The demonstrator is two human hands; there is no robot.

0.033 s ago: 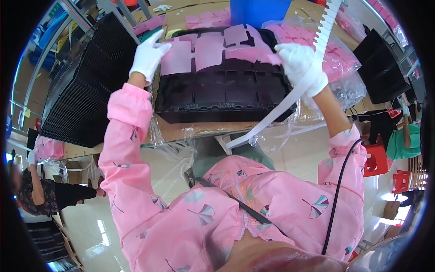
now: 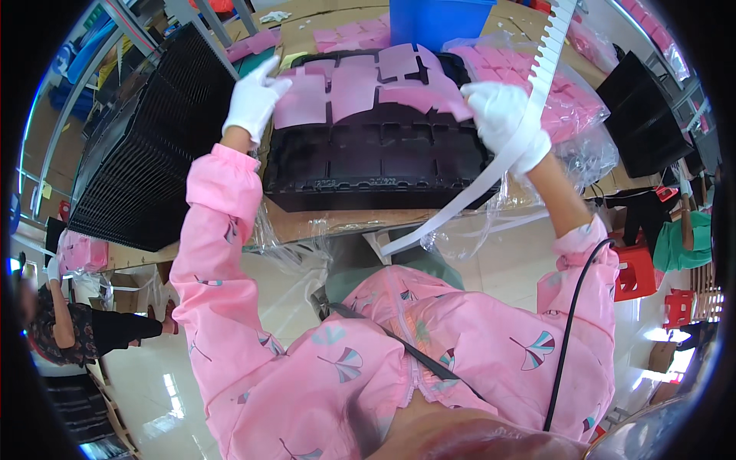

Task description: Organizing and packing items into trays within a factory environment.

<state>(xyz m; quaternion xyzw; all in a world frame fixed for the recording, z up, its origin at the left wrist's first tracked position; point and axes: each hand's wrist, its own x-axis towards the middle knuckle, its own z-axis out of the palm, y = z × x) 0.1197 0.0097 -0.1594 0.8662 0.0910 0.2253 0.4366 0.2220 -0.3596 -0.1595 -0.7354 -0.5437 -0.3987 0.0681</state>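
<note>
Far left – a tall stack of black trays (image 2: 146, 146) is sitting on the cardboard-covered bench (image 2: 322, 222), well apart from the action. Moving right, the left hand (image 2: 253, 103), white-gloved, is resting fingers-spread on the left end of the pink sheets (image 2: 360, 88); palm flat, pressing rather than pinching, so it's loose on top, not clenched round anything.

Centre now: the black compartment tray (image 2: 376, 157) is lying w/ its long axis running left-right across the bench, near edge facing the person. The pink sheets are covering only its far half, overlapping each other in a ragged row; the near rows of compartments are showing bare and dark. A blue bin (image 2: 437, 19) is standing just beyond the tray's far edge.

Right side – the right hand (image 2: 502, 119), also gloved, is closing on the right end of the pink row and at the same time seems to be gripping a long white notched strip (image 2: 498, 165). That strip is running diagonally, far-right down to near-centre, crossing over the tray's right corner and hanging off the bench edge. Exactly how the fingers are wrapping it, can't tell.

Key relation: sheets are lying between the two hands, both touching, each at one end. Clear plastic bags of more pink sheets (image 2: 567, 84) are piled just right of the tray.
</note>
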